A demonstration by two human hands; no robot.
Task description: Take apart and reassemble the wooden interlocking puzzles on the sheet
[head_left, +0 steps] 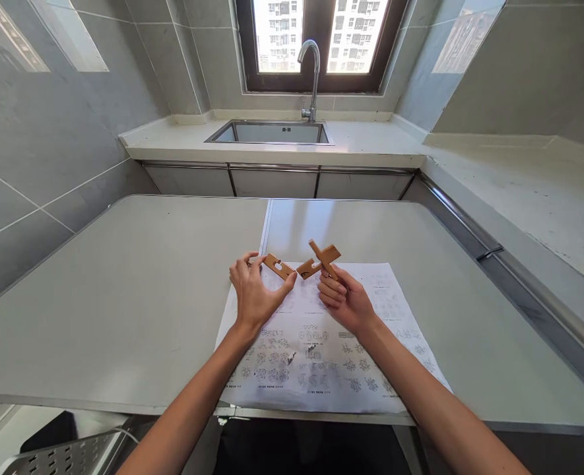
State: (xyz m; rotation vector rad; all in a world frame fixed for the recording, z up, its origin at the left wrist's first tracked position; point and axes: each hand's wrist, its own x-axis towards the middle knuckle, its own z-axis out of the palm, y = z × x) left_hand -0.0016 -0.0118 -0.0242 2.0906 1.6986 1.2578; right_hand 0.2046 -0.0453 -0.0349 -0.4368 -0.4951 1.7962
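Note:
My left hand [258, 290] grips a flat, notched wooden puzzle piece [278, 266] by its ends, between thumb and fingers. The notch in its edge shows. In my right hand [346, 297] are two wooden puzzle pieces [327, 256] crossed through each other, pinched near the lower end of one. A notch shows in the crossed pair's left arm, close to the piece in my left hand. Whether the two touch I cannot tell. Beneath both hands lies a large paper sheet [321, 369] printed with small line diagrams; dark marks or tears show near its lower middle.
A pale table [123, 297] carries the sheet, its front edge close to my body. Behind stands a counter with a sink [272, 132] and a tap [314, 79] under a window. Another counter [529, 185] runs along the right. A perforated metal rack [64, 455] sits low at left.

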